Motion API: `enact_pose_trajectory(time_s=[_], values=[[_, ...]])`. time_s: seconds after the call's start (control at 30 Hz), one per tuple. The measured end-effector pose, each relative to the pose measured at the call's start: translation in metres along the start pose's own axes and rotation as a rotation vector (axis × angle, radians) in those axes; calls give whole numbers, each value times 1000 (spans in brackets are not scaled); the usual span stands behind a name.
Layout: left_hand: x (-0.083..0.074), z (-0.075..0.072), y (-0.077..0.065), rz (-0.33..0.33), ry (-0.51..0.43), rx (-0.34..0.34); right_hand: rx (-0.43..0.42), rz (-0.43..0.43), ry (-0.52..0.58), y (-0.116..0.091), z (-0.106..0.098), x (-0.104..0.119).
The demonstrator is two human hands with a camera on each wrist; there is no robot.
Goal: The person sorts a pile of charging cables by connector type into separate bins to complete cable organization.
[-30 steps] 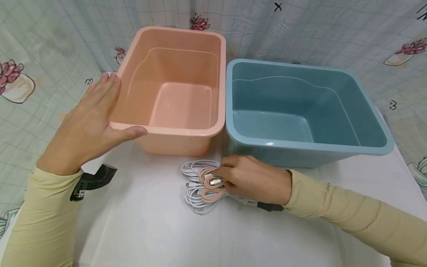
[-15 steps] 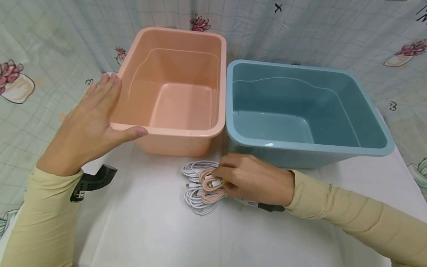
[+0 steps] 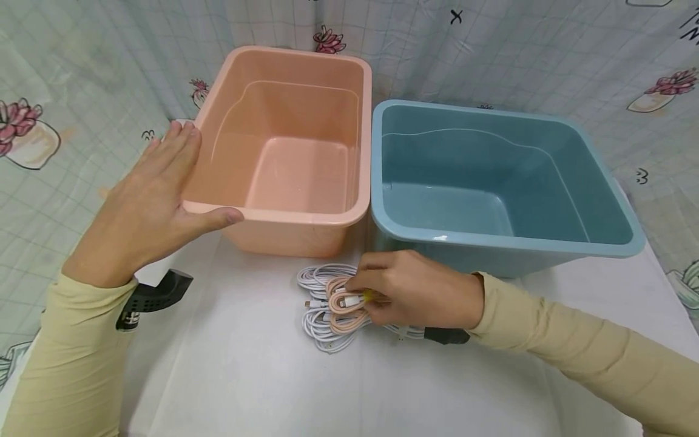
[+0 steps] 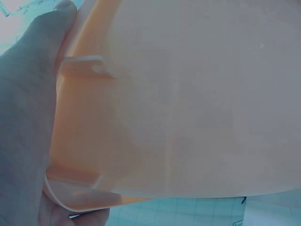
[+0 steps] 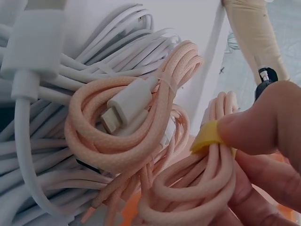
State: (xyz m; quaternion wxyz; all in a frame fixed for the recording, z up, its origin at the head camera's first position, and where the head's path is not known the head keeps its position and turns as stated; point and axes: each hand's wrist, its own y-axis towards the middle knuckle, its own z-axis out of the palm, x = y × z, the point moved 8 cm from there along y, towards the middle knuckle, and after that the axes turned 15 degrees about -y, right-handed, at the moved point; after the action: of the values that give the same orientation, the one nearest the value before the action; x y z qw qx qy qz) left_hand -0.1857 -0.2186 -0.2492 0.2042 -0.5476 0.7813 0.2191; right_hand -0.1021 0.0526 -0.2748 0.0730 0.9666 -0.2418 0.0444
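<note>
My left hand [image 3: 144,200] rests on the corner of the peach plastic bin [image 3: 295,217]. Its fingers lie straight along the left rim and the thumb along the front one; the left wrist view shows the bin's outer wall [image 4: 188,103] beside the hand. In front of the bins, my right hand [image 3: 417,288] pinches a coiled pink charging cable [image 5: 197,183] at its yellow tie [image 5: 207,136]. Another pink cable coil [image 5: 117,150] with a white connector [image 5: 131,101] lies beside it, on bundled white cables [image 3: 327,337]. The right hand hides part of the pile in the head view.
A blue-green plastic bin [image 3: 508,243] stands right of the peach one, their rims close together. White cloth [image 3: 262,376] covers the table. A patterned curtain [image 3: 415,54] hangs behind and at both sides.
The right hand has shifted very slightly to the right at the cable pile, and the yellow tie shows a little more. The left hand stays on the peach bin's rim.
</note>
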Motion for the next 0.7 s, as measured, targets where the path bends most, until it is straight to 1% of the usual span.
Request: enact_pose_trajectory(time_s=[0.13, 0.27, 0.47, 0.7], values=[[0, -1, 0, -1, -2, 0, 26, 31, 106, 2, 1, -7], [-1, 0, 0, -7, -14, -2, 71, 84, 191, 3, 5, -14], [0, 0, 1, -14, -5, 3, 135, 154, 245, 2, 9, -21], [-1, -1, 1, 2, -1, -5, 154, 177, 310, 2, 8, -22]])
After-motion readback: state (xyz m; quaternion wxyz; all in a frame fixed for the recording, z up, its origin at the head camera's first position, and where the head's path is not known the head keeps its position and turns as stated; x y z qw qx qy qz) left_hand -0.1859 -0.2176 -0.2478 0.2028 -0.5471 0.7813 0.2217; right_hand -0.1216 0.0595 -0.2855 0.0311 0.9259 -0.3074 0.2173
